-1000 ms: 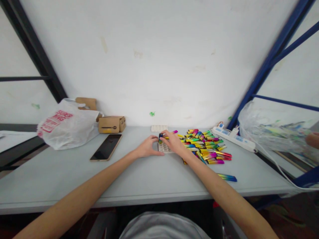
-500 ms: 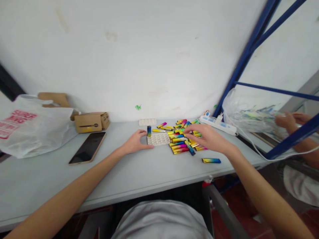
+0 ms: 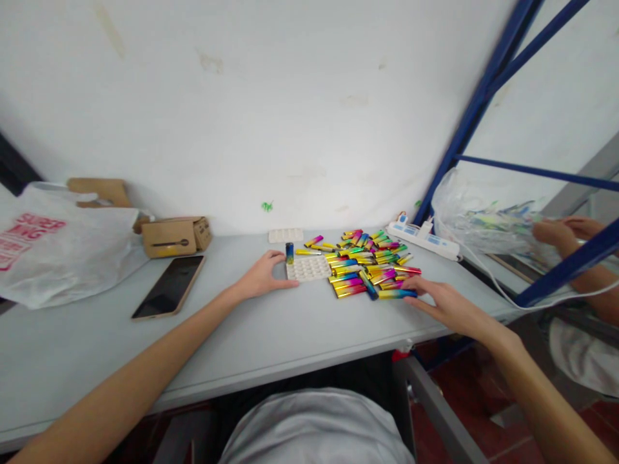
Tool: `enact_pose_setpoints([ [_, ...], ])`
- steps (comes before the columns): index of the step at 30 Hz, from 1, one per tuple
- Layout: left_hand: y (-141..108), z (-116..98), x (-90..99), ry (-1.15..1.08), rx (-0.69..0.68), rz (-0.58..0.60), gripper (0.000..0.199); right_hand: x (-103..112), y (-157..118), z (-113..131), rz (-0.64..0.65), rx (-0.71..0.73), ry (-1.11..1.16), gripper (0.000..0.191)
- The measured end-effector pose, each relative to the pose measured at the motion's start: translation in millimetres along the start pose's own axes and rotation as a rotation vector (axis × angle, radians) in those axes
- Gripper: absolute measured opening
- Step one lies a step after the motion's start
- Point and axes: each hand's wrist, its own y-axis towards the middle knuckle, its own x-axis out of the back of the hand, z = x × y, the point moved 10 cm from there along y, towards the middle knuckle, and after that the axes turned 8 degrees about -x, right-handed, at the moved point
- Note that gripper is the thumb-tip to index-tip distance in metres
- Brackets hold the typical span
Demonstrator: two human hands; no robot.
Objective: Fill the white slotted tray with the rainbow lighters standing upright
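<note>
My left hand is at the left end of a small white tray with rows of hollows. Its thumb lies along the near corner and its fingers along the far one, gripping the tray's end. A shiny blue-and-yellow lighter casing stands upright at the tray's back left corner, by my fingertips. My right hand is closed on the blue end of a yellow-and-blue lighter casing. That casing lies level at the near edge of a pile of metallic, multicoloured casings.
Behind the tray lies another white tray. At left are a phone, a cardboard box and a white plastic bag. A power strip and its cable lie at right, near a blue metal frame. Another person's hands work beyond it.
My right hand has moved from above the pile to its near right side and taken hold of the separate yellow-and-blue casing, which now lies further left. My left hand has stayed put.
</note>
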Motion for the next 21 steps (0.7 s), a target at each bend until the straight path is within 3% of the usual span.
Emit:
enact_pose_setpoints([
  [2, -0.2, -0.9, -0.4, -0.008, 0.0, 0.003, 0.088, -1.5, 26.3, 19.5, -0.009, 0.018, 0.142, 0.038],
  [6, -1.3, -3.3, -0.3, -0.027, -0.006, -0.001, 0.086, -16.6, 99.8, 62.5, -0.009, 0.06, 0.651, 0.045],
  [11, -3.0, -7.7, 0.4, -0.022, -0.034, -0.012, 0.083, -61.8, 178.7, 133.1, 0.139, 0.084, 1.04, 0.046],
  [13, -3.5, -9.8, 0.5, -0.026, -0.049, -0.016, 0.081, -83.6, 189.2, 159.1, 0.241, 0.092, 1.121, 0.045],
  [16, -3.7, -11.8, 0.3, -0.027, -0.06, -0.016, 0.078, -115.4, 185.6, 176.5, 0.358, 0.04, 1.181, 0.044],
  [21, -3.1, -14.0, -0.4, -0.014, -0.06, 0.007, 0.08, -143.2, 168.3, 165.8, 0.362, -0.063, 1.104, 0.042],
])
